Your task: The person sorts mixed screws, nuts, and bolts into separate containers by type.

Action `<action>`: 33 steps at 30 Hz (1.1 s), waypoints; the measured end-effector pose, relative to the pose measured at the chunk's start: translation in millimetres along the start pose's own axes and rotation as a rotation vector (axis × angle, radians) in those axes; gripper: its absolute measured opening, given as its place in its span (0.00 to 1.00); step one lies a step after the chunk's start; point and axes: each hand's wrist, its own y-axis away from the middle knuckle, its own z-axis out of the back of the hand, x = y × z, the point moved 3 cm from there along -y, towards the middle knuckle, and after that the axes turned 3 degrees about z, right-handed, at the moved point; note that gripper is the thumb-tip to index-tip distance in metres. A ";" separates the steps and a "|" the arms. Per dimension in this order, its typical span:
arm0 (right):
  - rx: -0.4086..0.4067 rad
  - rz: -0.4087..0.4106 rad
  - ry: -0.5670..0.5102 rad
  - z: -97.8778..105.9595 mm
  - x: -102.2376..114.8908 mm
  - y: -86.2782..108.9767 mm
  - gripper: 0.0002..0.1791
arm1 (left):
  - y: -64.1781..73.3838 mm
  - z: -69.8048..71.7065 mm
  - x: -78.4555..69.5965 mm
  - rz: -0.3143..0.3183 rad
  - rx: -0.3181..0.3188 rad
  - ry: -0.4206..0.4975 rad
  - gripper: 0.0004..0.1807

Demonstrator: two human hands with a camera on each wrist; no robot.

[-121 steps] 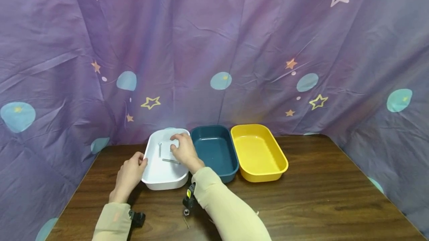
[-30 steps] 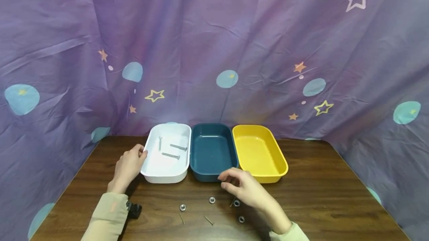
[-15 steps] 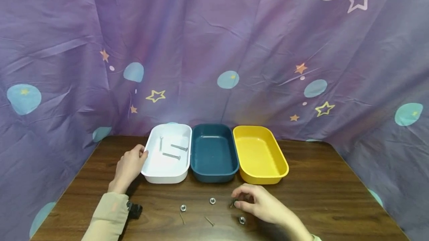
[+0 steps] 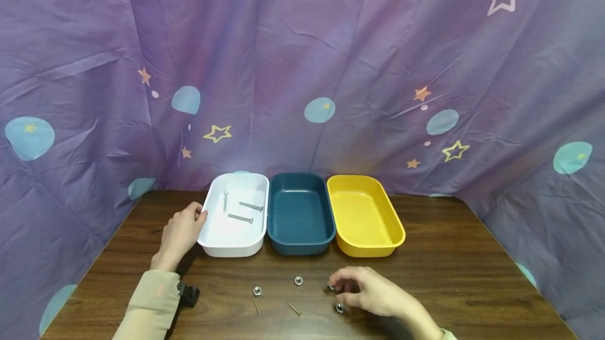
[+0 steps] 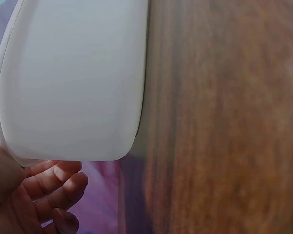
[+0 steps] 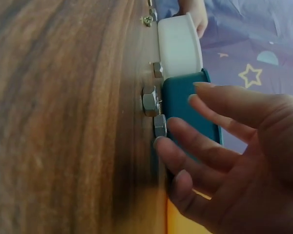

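My left hand [image 4: 180,232] grips the left rim of a white tray [image 4: 230,250], its fingers bent against the outer wall in the left wrist view. Three silver bolts [image 4: 241,218] lie in that tray. Low over the table at front right, my right hand [image 4: 373,290] has its fingers bent and thumb apart, nothing held. One hex nut [image 6: 160,126] sits right at its fingertips in the right wrist view; another nut [image 6: 150,101] is beside it. In the head view, the thumb is close to the nearer nut [image 4: 340,308], and the fingers partly cover the farther one [image 4: 331,288].
A dark teal tray [image 4: 301,249] and a yellow tray [image 4: 371,251] stand in a row right of the white one. Farther left on the wooden table lie two nuts, one central [image 4: 298,280], and two thin screws, one central [image 4: 294,309]. A purple curtain [image 4: 283,67] hangs behind.
My right hand has left the white tray, where a third bolt now lies, and moved down right to the nuts. Lately it shifted slightly nearer. My left hand stays at the rim.
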 end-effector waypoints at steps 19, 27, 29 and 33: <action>0.083 -0.150 0.072 -6.5 2.2 3.1 0.10 | -1.6 -4.5 0.5 0.033 0.037 0.032 0.15; 0.107 -0.179 0.099 -4.6 2.5 2.3 0.16 | -2.4 -1.8 -0.1 0.026 0.020 0.035 0.15; 0.111 -0.179 0.085 -5.5 1.2 1.7 0.16 | -1.8 -0.5 1.2 0.029 0.025 0.029 0.15; 0.115 -0.172 0.087 -6.8 -1.5 2.7 0.15 | -1.2 -0.5 2.9 0.029 0.048 0.034 0.16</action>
